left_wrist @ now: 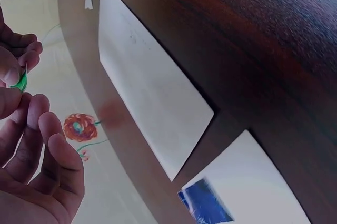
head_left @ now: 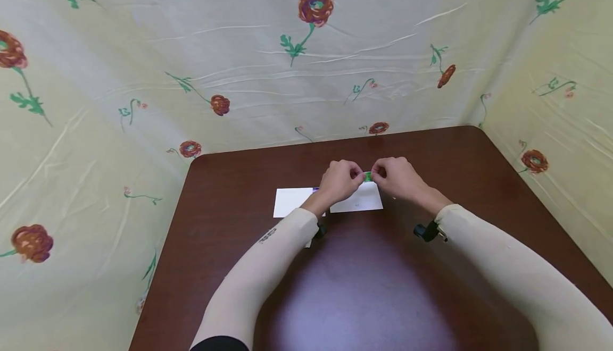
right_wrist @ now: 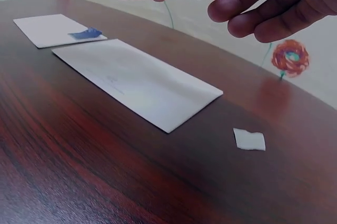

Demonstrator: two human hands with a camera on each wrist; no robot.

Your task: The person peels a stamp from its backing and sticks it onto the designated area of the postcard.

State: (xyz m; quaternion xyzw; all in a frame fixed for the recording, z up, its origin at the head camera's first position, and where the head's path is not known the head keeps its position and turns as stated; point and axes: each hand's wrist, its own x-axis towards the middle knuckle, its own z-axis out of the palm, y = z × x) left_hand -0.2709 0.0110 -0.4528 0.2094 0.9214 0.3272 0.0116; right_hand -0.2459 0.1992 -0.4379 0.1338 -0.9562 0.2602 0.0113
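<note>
Between my two hands a small green stamp with a pale edge is held up over the far edge of a white envelope. My left hand pinches its left side by thumb and finger. On its right side, my right hand pinches it too, other fingers loosely curled in the right wrist view. A second white envelope lies to the left, partly behind my left forearm. It bears a blue stamp at its corner, one edge of which sticks up in the right wrist view.
A small white paper scrap lies on the dark brown table, right of the nearer envelope. Another white bit peeks out under my left wrist. Flowered sheeting hangs behind and beside the table.
</note>
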